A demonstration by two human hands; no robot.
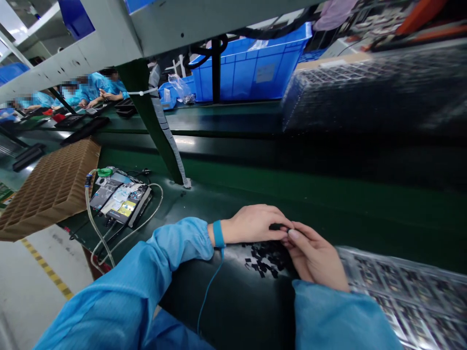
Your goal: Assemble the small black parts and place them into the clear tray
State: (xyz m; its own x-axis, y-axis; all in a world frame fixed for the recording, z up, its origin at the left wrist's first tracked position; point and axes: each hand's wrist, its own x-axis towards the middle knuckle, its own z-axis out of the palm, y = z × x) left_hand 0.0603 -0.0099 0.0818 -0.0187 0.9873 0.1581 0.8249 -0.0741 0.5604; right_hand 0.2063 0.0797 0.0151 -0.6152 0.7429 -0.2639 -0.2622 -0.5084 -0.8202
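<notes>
My left hand and my right hand meet fingertip to fingertip above the green work surface. Between them is a small black part, mostly covered by the fingers, so its exact kind cannot be made out. Both hands are closed in a pinch on it. Just below the hands lies a scattered heap of small black flat pieces. A blue band with a thin cord circles my left wrist. Close to my right forearm is a clear plastic tray with small electronic parts in its compartments.
At left stand a brown divided carton and a boxy device with clear hoses. A green post rises beyond my hands. Farther back are a blue bin and a wrapped stack of trays. Several people sit at far left.
</notes>
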